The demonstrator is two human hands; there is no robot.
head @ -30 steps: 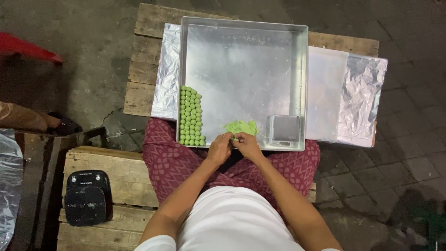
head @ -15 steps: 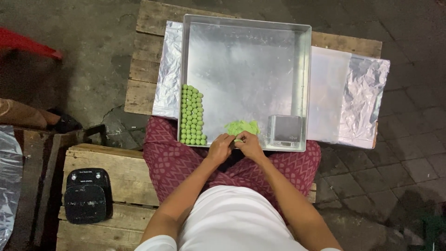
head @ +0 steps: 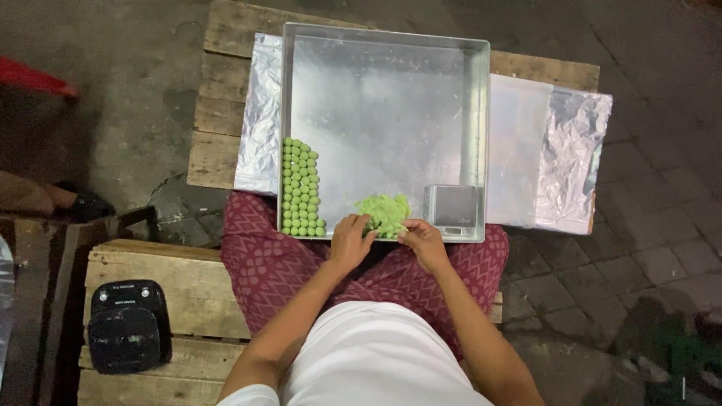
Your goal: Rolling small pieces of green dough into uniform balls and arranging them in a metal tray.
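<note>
At the far left edge a red shape [head: 34, 77] lies on the dark ground, and below it someone else's foot in a dark sandal [head: 83, 204] pokes into view. Nearer, a black electronic device [head: 126, 325] sits on the wooden bench [head: 188, 297] beside the seated person, who wears a maroon patterned skirt [head: 271, 263] and a white top [head: 376, 353].

In front of the knees, a wooden pallet [head: 218, 128] carries sheets of foil [head: 259, 120] and, on top of them, a large square metal tray [head: 391, 105]. Along the tray's left wall, small green balls [head: 299, 188] stand in neat rows, touching one another.

The left hand [head: 350, 242] rests at the tray's near rim, fingers curled in toward a loose heap of pale green dough pieces [head: 385, 213] lying just inside the near edge. It touches the heap's left side, though I cannot tell whether it has a piece pinched. The right hand [head: 423, 240] sits just beside it, fingertips closed together at the heap's lower right as if nipping a small bit of dough; the piece itself is too small to make out.

Right of the heap, a small grey scale [head: 451, 207] stands in the tray's near right corner. Beyond the tray, crinkled foil [head: 571, 150] spreads over the pallet's right end.
</note>
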